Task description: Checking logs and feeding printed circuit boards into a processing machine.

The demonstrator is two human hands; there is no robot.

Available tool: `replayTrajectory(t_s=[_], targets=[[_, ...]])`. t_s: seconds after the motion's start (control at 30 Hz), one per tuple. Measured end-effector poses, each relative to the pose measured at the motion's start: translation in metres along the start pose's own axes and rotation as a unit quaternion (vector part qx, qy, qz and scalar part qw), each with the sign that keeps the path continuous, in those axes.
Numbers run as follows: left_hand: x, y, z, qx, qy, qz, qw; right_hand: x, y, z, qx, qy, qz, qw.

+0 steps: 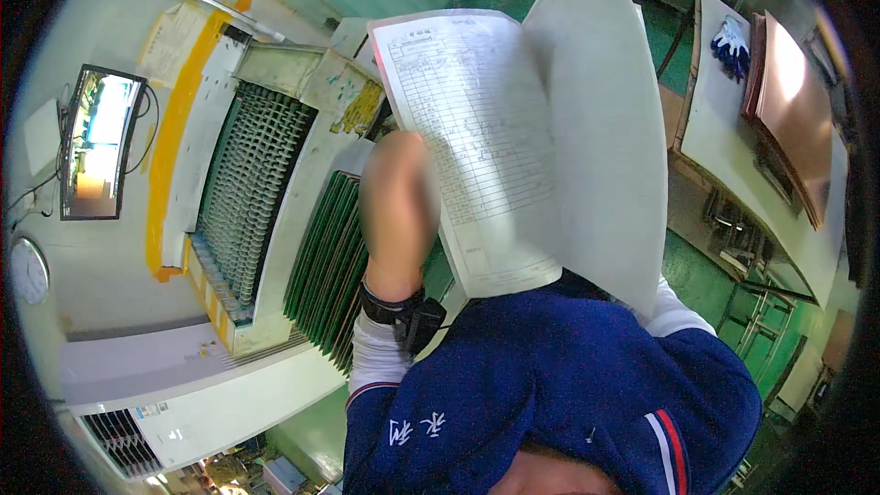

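An open paper folder point(605, 128) is held up in front of my chest. Its left side shows a printed form sheet point(477, 156) ruled into many rows, with handwriting in some of them. The right leaf is blank and white, bending upward. My left hand point(399, 192) is at the folder's left edge and grips it there; the hand is blurred and its fingers are partly hidden. A dark watch band is on that wrist. My right hand is out of sight behind the blank leaf, and only its white sleeve point(678, 310) shows.
To the left stands a machine with rows of rollers point(257, 174), beside several upright green panels point(325, 257). A monitor point(101, 142) and a clock point(30, 270) hang on the wall. On the right, a table point(701, 128) bears brown boards point(793, 101) and a glove point(731, 48).
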State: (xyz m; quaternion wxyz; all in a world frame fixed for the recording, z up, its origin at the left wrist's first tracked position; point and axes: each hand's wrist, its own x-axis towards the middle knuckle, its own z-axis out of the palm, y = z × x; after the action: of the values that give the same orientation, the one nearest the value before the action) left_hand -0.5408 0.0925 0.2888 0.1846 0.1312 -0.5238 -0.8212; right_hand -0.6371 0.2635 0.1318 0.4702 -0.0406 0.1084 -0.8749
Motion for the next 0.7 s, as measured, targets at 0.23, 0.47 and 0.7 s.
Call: replayTrajectory(t_s=[0.23, 0.47, 0.7], targets=[[-0.004, 0.002, -0.002, 0.008, -0.002, 0.019, 1.000, 0.002, -0.001, 0.000, -0.016, 0.005, 0.001, 1.000], [0.001, 0.001, -0.007, 0.016, 0.008, 0.007, 1.000, 0.000, -0.015, 0.003, -0.078, 0.035, -0.018, 0.996], [0.028, -0.042, -0.018, -0.037, -0.033, -0.062, 0.997, -0.010, -0.055, 0.022, -0.327, 0.176, -0.075, 0.925]])
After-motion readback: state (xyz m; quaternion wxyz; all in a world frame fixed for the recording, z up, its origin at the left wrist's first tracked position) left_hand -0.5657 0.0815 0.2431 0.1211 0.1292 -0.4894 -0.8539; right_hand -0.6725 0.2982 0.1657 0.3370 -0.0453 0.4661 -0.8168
